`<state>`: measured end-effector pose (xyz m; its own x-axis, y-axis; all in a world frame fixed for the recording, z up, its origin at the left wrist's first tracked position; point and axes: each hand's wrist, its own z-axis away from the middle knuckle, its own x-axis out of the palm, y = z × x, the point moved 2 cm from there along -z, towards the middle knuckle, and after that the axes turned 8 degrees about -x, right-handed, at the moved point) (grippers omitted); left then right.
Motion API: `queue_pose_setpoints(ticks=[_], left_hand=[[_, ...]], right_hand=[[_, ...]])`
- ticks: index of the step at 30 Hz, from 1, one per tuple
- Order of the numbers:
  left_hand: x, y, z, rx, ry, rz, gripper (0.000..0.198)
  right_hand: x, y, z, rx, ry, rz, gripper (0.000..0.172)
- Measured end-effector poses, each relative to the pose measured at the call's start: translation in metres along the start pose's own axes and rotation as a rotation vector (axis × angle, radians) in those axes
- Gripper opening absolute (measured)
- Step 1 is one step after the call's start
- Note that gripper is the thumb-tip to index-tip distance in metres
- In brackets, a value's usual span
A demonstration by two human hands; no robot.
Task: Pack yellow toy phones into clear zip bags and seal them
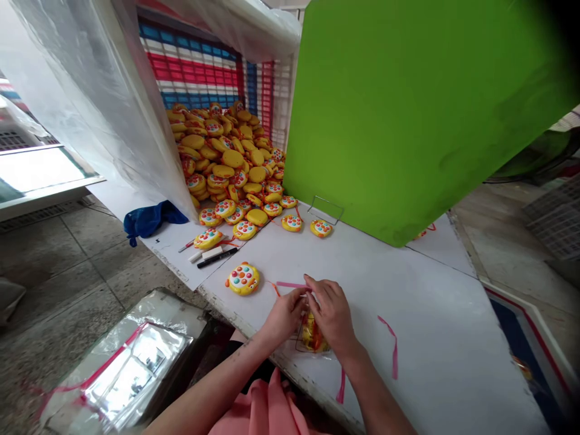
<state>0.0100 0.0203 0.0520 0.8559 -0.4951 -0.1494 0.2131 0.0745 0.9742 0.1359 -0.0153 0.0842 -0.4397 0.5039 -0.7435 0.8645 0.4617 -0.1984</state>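
Observation:
My left hand [286, 313] and my right hand [334, 311] meet above the white tabletop [362, 284], fingertips pinched together. Between the right fingertips runs a thin pink strip [290, 284], its free end pointing left. The left fingers are closed at the top of a clear plastic bag [312, 338] just below; the exact grip is partly hidden. Something yellow and orange shows inside the bag, beside a thin wire frame. Left of my hands lies a yellow animal-shaped toy [243, 278] with coloured round buttons, and an orange cord [276, 290] shows near the strip.
Many similar toys [233, 159] spill from a striped, plastic-draped crate [194, 69]. A green board [399, 121] stands behind the table. Pens [217, 258], a blue cloth [154, 219], a wire stand [325, 210] and loose pink strips [393, 350] lie around. Shiny plastic packs [140, 362] sit lower left.

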Motion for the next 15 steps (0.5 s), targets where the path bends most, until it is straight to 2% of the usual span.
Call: queue_pose_setpoints(ticks=[3,5,7,9,11,13,15], left_hand=[[-0.001,0.01,0.004,0.115,0.025,-0.179,0.029],[0.0,0.01,0.004,0.118,-0.003,-0.181,0.029],[0.001,0.004,0.002,0.044,-0.047,-0.092,0.03],[0.0,-0.005,-0.001,-0.081,-0.069,0.047,0.032],[-0.001,-0.015,-0.004,-0.181,-0.066,0.164,0.032],[-0.001,-0.021,-0.007,-0.204,-0.059,0.219,0.031],[0.001,-0.022,-0.008,-0.178,-0.057,0.228,0.03]], right_hand=[[0.009,-0.002,-0.006,0.001,-0.02,0.02,0.039],[0.011,0.009,-0.004,0.084,0.051,-0.038,0.035],[0.004,0.033,0.006,0.264,0.189,-0.143,0.029],[-0.01,0.066,0.026,0.513,0.336,-0.236,0.025],[-0.028,0.094,0.05,0.746,0.413,-0.263,0.023],[-0.044,0.108,0.069,0.853,0.371,-0.233,0.022],[-0.052,0.103,0.074,0.813,0.273,-0.197,0.023]])
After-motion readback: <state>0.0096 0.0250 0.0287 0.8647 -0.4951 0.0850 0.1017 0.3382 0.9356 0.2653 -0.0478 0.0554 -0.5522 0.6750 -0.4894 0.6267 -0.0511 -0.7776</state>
